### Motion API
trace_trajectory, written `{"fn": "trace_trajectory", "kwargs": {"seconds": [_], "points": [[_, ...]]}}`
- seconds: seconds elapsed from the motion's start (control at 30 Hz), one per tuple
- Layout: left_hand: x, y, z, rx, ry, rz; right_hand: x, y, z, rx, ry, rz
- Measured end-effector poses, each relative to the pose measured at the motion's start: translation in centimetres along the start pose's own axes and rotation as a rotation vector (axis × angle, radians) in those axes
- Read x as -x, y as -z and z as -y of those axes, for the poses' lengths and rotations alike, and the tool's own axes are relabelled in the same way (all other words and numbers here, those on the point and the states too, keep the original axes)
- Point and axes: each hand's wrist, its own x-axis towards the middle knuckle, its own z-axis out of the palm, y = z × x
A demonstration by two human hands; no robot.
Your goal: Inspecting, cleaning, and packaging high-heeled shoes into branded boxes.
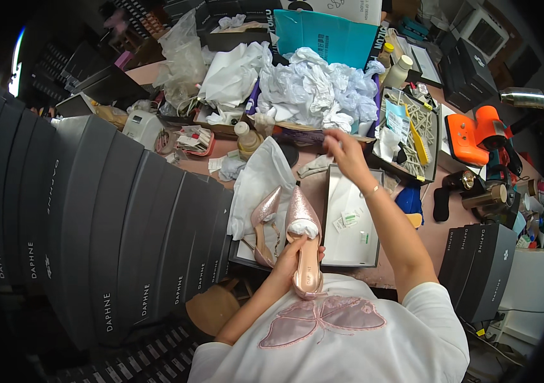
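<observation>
room: cluttered packing corner; pinkish desk [323,191] crowded with paper, bottles and boxes
left side: long row of dark grey shoe boxes [112,217] standing on edge, curving away toward the rim
back of desk: heap of crumpled white tissue paper [313,86]; teal folder [329,35] propped behind it; clear plastic bags further left
right side: orange power tool [476,134]; more dark boxes stacked low at the right
open box: shallow lid or tray [352,223] lying flat in front of the person, a few small paper tags inside
left hand [291,258]: clasped around the middle of a pink glitter pointed shoe [304,246], toe pointing away, white stuffing in the toe; the shoe is held just above the person's lap at the desk edge
second shoe [265,223]: matching pink one, lying on white wrapping over another open box, just left of the held shoe
right hand [342,150]: raised over the desk near the tissue heap, fingers pinched together; blurred, so whether it grips a scrap of paper cannot be told
handling: shoe looks light and fairly stiff in the sole, upper softer; glitter finish likely scuffs or sheds, thin heel is the weak part; best taken around the waist of the sole, as it is now
</observation>
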Motion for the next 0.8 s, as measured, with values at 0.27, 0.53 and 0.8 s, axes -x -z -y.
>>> {"fn": "trace_trajectory", "kwargs": {"seconds": [0.27,0.53,0.8], "points": [[-1.2,-0.6,-0.1,-0.166,0.144,0.134,32.5,13.1,-4.3,0.739,-0.633,0.673],[-2.8,-6.4,2.7,-0.315,0.186,0.385,26.8,7.9,5.3,0.28,-0.207,-0.076],[0.1,-8.1,5.7,-0.598,-0.003,0.219,22.1,3.0,2.7,0.239,-0.027,-0.276]]}}
